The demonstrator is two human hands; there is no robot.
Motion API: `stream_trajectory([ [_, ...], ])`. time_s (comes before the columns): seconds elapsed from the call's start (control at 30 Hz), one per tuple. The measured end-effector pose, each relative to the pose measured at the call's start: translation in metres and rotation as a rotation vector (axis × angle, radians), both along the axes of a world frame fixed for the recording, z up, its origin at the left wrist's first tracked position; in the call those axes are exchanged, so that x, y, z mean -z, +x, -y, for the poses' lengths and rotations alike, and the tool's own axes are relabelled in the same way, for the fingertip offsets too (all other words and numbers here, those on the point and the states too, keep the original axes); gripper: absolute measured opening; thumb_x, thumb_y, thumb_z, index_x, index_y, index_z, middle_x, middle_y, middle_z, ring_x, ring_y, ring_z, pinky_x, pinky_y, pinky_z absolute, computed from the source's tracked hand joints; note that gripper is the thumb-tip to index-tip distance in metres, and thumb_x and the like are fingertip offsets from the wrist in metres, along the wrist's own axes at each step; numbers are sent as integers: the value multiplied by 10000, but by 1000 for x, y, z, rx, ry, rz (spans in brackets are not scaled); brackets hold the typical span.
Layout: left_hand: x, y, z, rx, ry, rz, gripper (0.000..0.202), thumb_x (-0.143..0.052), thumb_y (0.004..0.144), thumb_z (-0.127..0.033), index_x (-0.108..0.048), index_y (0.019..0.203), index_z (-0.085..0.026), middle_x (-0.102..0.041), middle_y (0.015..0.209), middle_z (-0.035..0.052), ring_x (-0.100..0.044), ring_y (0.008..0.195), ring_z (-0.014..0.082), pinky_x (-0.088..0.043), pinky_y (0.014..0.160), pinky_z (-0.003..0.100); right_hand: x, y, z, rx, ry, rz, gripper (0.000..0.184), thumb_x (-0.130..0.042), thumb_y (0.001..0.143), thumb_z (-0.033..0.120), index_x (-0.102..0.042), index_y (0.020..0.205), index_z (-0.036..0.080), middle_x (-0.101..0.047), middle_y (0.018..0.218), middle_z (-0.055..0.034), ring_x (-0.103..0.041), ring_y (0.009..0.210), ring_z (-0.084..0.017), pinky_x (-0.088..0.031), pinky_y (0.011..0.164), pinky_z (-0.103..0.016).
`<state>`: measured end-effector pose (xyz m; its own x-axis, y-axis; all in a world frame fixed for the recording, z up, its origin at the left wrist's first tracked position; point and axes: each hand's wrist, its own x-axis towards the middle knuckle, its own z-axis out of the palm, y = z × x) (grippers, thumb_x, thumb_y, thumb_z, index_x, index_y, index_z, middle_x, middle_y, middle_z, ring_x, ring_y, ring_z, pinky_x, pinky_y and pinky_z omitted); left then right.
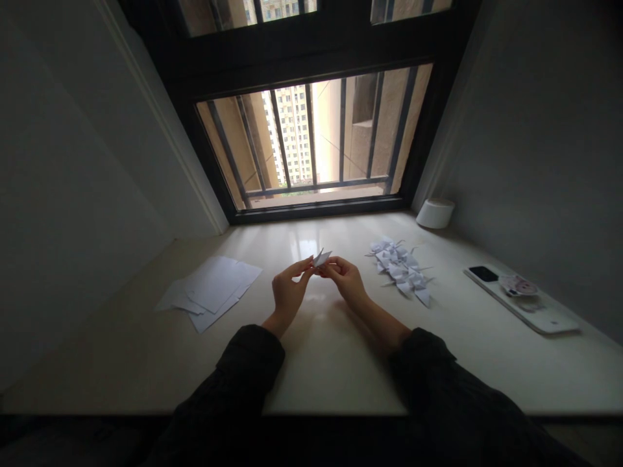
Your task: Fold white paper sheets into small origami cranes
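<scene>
Between my two hands, above the middle of the sill, is a small folded white paper piece point(322, 259) with pointed tips sticking up. My left hand point(291, 285) pinches its left side with thumb and fingertips. On the other side, my right hand point(344, 277) has its fingers closed on the lower right of the same piece. Part of the folded paper is hidden behind the fingertips. To the right lies a pile of folded white paper cranes point(402, 267), apart from my hands. Loose white paper sheets point(219, 285) overlap on the left.
The pale sill point(321, 363) runs up to a dark-framed window point(316, 211) with bars outside. A white phone point(523, 299) with a round grip on its back lies at the right. Near the window's right corner stands a white cylindrical object point(435, 214).
</scene>
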<state>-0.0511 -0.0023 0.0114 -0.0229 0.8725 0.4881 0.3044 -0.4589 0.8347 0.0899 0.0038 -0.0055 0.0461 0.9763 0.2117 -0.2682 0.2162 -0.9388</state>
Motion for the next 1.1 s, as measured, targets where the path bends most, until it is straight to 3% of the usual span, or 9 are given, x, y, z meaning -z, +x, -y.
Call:
stream_trajectory([
  [0.17,0,-2,-1,-23,34,15,284,-695,736,-337,-707,1016,-289,-725,983,31,-684,886,220,-533,822,369,0,2,-1,-43,11,51,333,-714,648,493,-635,781,198,-706,751,-41,-670,746,-201,-518,707,-341],
  [0.37,-6,-2,4,-13,101,-18,243,-667,765,-321,-712,1003,-296,-721,999,16,-682,905,226,-523,848,368,2,5,-4,-55,31,108,291,-727,629,462,-648,715,196,-670,695,-19,-619,675,-165,-503,620,-297],
  [0.47,-8,-3,5,2,142,-37,184,-654,778,-313,-729,945,-297,-730,955,12,-684,886,223,-525,827,358,0,5,-2,-41,66,127,283,-733,641,438,-649,767,198,-664,727,-19,-621,699,-163,-509,639,-295],
  [0.6,-11,-5,5,12,150,-33,150,-661,773,-300,-737,902,-302,-735,919,10,-686,860,221,-526,798,347,-7,7,1,68,181,131,430,-763,627,412,-599,985,240,-669,850,-19,-636,756,-163,-529,686,-304],
  [0.8,-14,-7,5,13,147,-52,146,-660,775,-312,-737,899,-300,-735,915,11,-684,864,219,-522,821,358,-16,14,4,91,295,282,245,-717,699,428,-687,832,224,-697,874,-50,-644,826,-200,-524,805,-372],
  [1.1,-12,-10,1,51,133,-69,170,-676,759,-336,-735,904,-272,-737,901,30,-688,846,217,-535,801,362,-17,17,5,161,294,350,241,-717,701,420,-727,857,236,-723,857,-47,-656,768,-209,-520,772,-369],
])
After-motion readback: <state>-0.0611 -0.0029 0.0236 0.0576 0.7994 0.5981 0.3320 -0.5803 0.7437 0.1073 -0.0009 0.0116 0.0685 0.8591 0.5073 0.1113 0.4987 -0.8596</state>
